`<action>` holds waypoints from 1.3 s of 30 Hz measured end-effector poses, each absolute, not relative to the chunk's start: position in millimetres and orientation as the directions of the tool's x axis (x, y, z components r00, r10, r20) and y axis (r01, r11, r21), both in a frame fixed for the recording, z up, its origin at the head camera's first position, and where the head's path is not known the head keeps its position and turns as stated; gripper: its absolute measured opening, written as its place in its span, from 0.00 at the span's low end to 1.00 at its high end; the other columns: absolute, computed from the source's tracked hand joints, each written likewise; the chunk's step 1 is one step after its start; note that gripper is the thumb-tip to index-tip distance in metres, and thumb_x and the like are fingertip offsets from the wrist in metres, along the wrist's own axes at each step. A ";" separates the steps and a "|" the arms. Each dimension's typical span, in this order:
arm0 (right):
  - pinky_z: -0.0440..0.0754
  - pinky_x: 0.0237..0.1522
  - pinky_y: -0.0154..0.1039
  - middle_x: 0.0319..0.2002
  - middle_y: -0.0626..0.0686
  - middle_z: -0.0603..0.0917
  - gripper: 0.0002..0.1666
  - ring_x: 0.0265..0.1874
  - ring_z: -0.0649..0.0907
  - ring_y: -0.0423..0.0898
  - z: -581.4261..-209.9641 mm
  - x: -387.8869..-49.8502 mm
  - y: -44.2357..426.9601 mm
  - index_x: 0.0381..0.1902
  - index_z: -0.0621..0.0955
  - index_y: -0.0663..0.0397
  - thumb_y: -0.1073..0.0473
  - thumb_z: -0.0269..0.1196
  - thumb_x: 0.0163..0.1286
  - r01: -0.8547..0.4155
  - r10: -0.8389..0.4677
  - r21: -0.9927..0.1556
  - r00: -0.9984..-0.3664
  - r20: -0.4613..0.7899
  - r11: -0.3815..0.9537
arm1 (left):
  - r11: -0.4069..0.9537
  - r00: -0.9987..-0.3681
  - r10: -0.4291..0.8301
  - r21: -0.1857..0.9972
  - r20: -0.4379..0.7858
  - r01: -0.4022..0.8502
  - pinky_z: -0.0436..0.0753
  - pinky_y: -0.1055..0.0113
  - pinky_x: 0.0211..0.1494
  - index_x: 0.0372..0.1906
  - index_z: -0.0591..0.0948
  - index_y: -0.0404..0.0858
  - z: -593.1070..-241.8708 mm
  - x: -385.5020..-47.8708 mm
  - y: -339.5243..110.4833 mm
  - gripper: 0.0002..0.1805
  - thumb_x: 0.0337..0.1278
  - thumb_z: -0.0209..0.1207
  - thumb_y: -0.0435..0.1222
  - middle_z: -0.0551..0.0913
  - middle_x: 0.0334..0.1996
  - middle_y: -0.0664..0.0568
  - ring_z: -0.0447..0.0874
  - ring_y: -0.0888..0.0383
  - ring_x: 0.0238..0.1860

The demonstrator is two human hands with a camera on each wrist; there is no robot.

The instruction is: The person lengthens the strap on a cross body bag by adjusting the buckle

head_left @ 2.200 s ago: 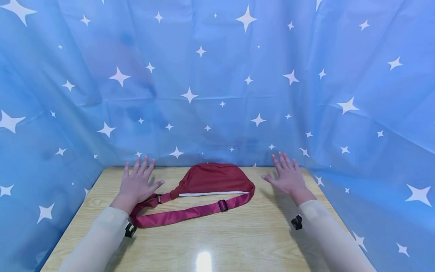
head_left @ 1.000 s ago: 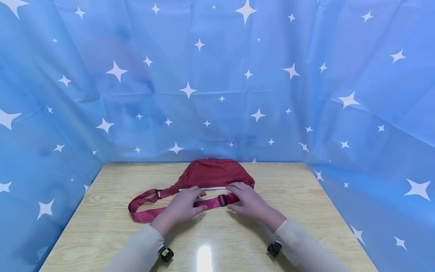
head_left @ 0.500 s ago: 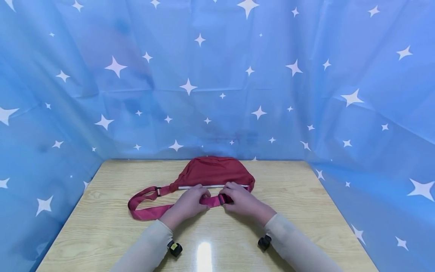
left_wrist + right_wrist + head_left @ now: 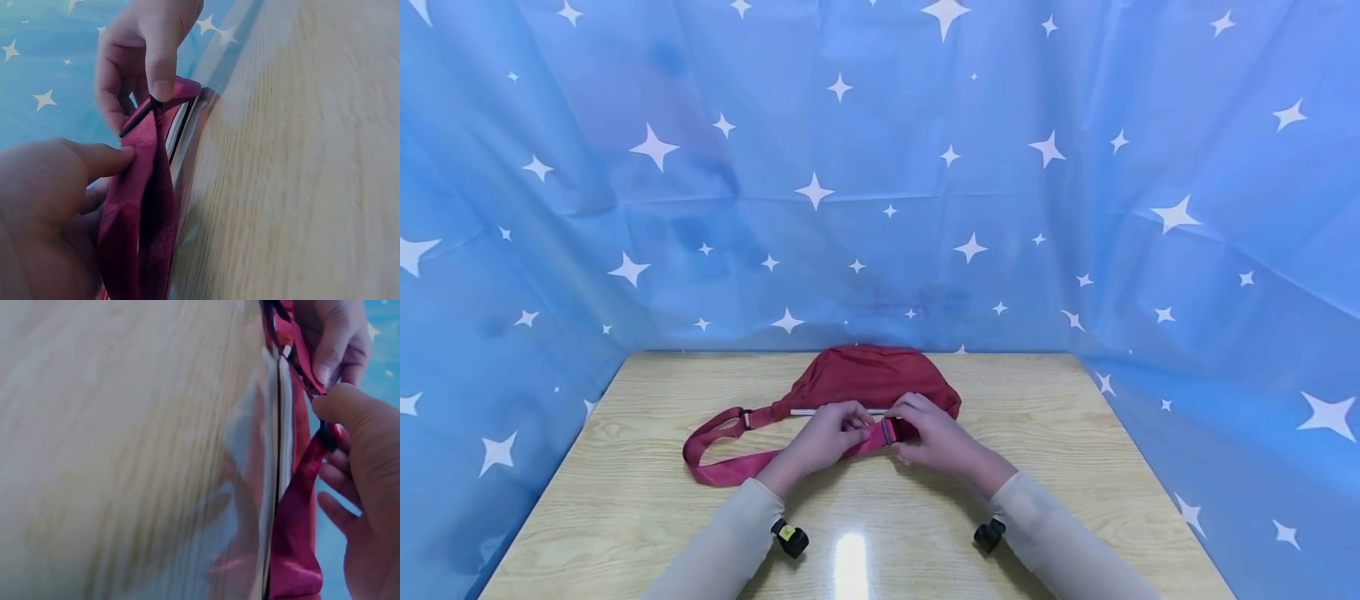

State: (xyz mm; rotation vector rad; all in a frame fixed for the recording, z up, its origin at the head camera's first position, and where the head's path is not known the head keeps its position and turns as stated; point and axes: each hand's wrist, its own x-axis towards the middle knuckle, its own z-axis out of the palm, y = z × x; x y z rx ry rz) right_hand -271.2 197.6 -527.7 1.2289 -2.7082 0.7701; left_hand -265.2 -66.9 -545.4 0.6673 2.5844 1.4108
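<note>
A dark red waist bag (image 4: 876, 375) lies at the back of the table, its white zipper edge facing the person. Its magenta strap (image 4: 733, 470) loops out to the left and back. The left hand (image 4: 823, 433) pinches the strap just left of the black buckle (image 4: 890, 431); in the left wrist view its thumb presses on the strap (image 4: 139, 162). The right hand (image 4: 936, 437) pinches the buckle, with thumb and fingers on either side of it in the right wrist view (image 4: 359, 444). Strap and buckle are tilted up between the hands.
A wooden table (image 4: 625, 517) carries the bag. A blue curtain with white stars (image 4: 880, 167) stands behind and along both sides. A second black slider (image 4: 746, 419) sits on the strap at the left. Black wrist cameras show below both cuffs.
Both hands have come in from the sides to the front strap and taken hold of it around the buckle. Since half a second ago, the buckle has been lifted and tilted slightly.
</note>
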 end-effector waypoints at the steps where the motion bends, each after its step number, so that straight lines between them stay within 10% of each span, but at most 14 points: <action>1: 0.82 0.64 0.46 0.57 0.48 0.83 0.28 0.60 0.80 0.46 -527.0 -271.4 197.8 0.63 0.84 0.53 0.60 0.79 0.67 -0.724 -0.687 -0.420 -0.675 0.268 0.547 | 0.452 -0.897 0.429 0.835 0.104 0.314 0.84 0.63 0.50 0.51 0.87 0.43 -544.9 -265.4 -66.5 0.05 0.77 0.69 0.33 0.86 0.41 0.60 0.85 0.61 0.43; 39: 0.86 0.58 0.47 0.57 0.46 0.84 0.29 0.57 0.81 0.45 -517.1 -271.3 198.4 0.63 0.87 0.50 0.59 0.83 0.66 -0.721 -0.654 -0.432 -0.684 0.323 0.542 | 0.466 -0.881 0.445 0.798 0.162 0.382 0.82 0.60 0.53 0.48 0.88 0.46 -534.8 -262.9 -79.0 0.02 0.81 0.66 0.37 0.86 0.37 0.63 0.83 0.62 0.42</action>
